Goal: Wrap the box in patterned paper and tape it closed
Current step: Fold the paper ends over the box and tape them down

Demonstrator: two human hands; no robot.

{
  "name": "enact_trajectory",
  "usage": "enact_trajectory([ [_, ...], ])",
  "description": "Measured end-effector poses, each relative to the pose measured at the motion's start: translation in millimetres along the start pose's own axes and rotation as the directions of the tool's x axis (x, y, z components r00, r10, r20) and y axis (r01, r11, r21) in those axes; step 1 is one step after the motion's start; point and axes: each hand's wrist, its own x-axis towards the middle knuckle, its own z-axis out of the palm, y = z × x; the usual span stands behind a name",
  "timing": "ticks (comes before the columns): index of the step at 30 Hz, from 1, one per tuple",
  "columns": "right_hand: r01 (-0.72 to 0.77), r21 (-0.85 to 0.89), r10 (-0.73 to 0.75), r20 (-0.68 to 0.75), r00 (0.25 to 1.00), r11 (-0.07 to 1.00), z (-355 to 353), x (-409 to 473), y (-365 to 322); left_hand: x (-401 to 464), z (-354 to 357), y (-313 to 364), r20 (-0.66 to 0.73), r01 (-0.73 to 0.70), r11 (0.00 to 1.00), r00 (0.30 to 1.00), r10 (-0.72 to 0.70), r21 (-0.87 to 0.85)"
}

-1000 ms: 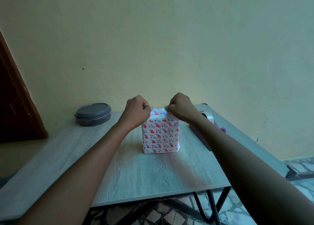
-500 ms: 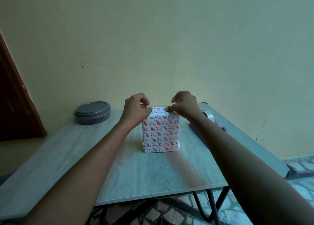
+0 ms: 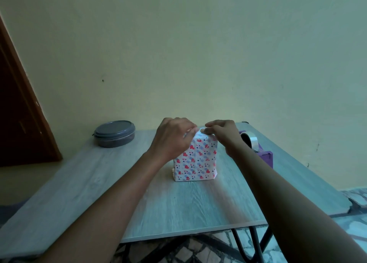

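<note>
box [image 3: 195, 159] between tub [image 3: 114, 133], tape dispenser [image 3: 258, 149]

White paper [image 3: 195, 159] with red hearts; purple dispenser [image 3: 266, 157]; grey tub [image 3: 114, 133].

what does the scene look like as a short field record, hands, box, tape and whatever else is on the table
box: wrapped box in heart-patterned paper, upright on the table
left hand: left hand at the box's top left edge, fingers curled on the paper
right hand: right hand pinching the top fold
tape: tape dispenser, purple, right of the box, untouched
other: lidded grey container, far left
</note>
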Motion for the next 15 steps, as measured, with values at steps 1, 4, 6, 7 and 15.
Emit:
enact_trajectory([
  [1, 0.016, -0.006, -0.016, -0.006, 1.000, 1.000, 1.1, -0.3, 0.2, -2.6, 2.5, 1.3, 0.032, -0.038, 0.999, 0.999, 0.037, 0.034],
  [4, 0.055, -0.013, -0.056, -0.044, 0.997, 0.998, 2.7, -1.6, 2.2, -7.0, 12.5, 1.0, 0.027, -0.027, 0.997, 0.999, 0.025, 0.078],
  [6, 0.086, -0.019, -0.087, -0.100, 0.991, 0.996, -1.7, -4.3, 10.2, -10.4, 18.6, 2.5, -0.001, 0.004, 0.997, 1.000, -0.004, 0.077],
  [7, 0.096, -0.028, -0.099, -0.140, 0.985, 0.995, -6.1, -6.5, 15.6, -12.6, 21.1, 2.9, -0.016, 0.013, 0.997, 1.000, -0.012, 0.082],
  [15, 0.172, -0.393, -0.337, -0.403, 0.851, 0.903, -76.9, -35.4, 71.5, -27.4, 36.0, 12.7, -0.085, 0.033, 0.959, 0.996, -0.010, 0.280],
])
